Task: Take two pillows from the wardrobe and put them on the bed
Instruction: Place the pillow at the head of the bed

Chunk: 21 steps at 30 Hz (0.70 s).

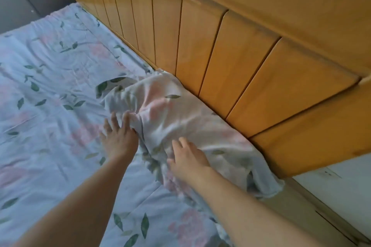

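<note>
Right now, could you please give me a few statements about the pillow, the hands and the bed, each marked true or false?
1. The pillow lies on the bed against the headboard. True.
2. Two pillows are on the bed. False: only one shows.
3. The left hand is open, fingers spread. True.
4. The right hand is off the pillow, on the headboard. False: it rests flat on the pillow.
5. The pillowcase is plain white. False: it has a floral print like the sheet.
</note>
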Motion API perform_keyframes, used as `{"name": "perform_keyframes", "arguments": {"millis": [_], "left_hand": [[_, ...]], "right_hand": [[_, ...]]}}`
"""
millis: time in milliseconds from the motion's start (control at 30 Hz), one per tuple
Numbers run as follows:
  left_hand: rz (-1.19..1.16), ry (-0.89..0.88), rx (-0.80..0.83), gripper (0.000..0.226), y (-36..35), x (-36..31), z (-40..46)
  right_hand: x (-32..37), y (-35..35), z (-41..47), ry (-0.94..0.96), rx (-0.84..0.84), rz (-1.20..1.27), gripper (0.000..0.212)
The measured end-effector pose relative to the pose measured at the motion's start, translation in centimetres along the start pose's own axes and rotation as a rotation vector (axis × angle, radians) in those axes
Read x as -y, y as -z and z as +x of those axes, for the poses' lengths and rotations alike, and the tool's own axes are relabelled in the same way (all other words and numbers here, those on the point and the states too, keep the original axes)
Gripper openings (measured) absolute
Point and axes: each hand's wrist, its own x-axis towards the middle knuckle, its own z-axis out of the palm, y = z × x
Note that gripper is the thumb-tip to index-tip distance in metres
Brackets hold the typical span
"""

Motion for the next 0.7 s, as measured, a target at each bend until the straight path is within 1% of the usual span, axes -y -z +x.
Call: {"name": "perform_keyframes", "arguments": {"millis": [33,67,100,133,167,200,267,300,333,367,400,433,467,500,533,567,600,633,700], "left_hand": [[-0.16,0.2,0.132,0.057,-3.8,0.4,-0.2],[-0.364,0.382,0.227,0.06,-7.2,0.4,-0.7],[-0.548,0.536,0.296,0.061,-10.2,0.0,-1.5],[-0.666,0.644,0.329,0.061,-12.8,-0.5,-2.4],[-0.724,0.697,0.323,0.061,-14.9,-1.0,-3.2],[-0.75,0.712,0.285,0.06,-16.6,-1.5,-3.9],[-0.795,0.729,0.181,0.06,-18.5,-2.0,-4.7],[-0.829,0.773,0.147,0.062,-18.9,-2.1,-5.0],[-0.859,0.854,0.124,0.066,-19.0,-2.2,-5.3],[-0.879,0.977,0.113,0.073,-19.2,-2.1,-5.8],[-0.881,1.13,0.12,0.081,-19.2,-2.0,-6.4],[-0.913,1.276,0.149,0.088,-19.2,-2.2,-7.2],[-1.028,1.375,0.178,0.093,-19.0,-2.4,-8.1],[-1.209,1.418,0.213,0.093,-18.9,-2.6,-9.0],[-1.401,1.403,0.278,0.087,-18.6,-2.7,-9.7],[-1.547,1.331,0.34,0.075,-18.3,-2.6,-10.3],[-1.614,1.229,0.385,0.065,-17.9,-2.3,-10.7],[-1.637,1.119,0.435,0.057,-17.9,-1.9,-10.9],[-1.699,0.908,0.56,0.05,-17.6,-1.2,-10.9]], "right_hand": [[-1.5,-2.5,1.4,-0.03,0.053,0.002,0.06],[-3.6,-4.8,2.6,-0.085,0.06,-0.026,0.064],[-5.9,-6.8,3.6,-0.157,0.047,-0.054,0.067],[-8.3,-8.5,4.3,-0.243,0.04,-0.074,0.069],[-10.5,-9.8,4.9,-0.328,0.039,-0.076,0.074],[-12.4,-10.7,5.4,-0.402,0.046,-0.05,0.082],[-14.9,-11.8,6.2,-0.524,0.066,0.136,0.102],[-15.6,-12.1,6.5,-0.567,0.073,0.248,0.111],[-16.0,-12.2,6.6,-0.585,0.076,0.327,0.117],[-16.3,-12.2,6.5,-0.587,0.073,0.371,0.119],[-16.4,-12.1,6.4,-0.581,0.068,0.391,0.117],[-16.4,-11.8,6.3,-0.57,0.062,0.395,0.109],[-16.4,-11.4,6.3,-0.549,0.053,0.395,0.096],[-16.3,-10.9,6.4,-0.511,0.036,0.402,0.079],[-16.1,-10.2,6.7,-0.462,0.007,0.403,0.062],[-15.9,-9.3,6.9,-0.413,-0.048,0.389,0.048],[-15.8,-8.3,7.3,-0.375,-0.135,0.359,0.04],[-15.8,-7.3,7.8,-0.353,-0.243,0.323,0.037],[-16.2,-5.8,8.5,-0.342,-0.43,0.25,0.037]]}}
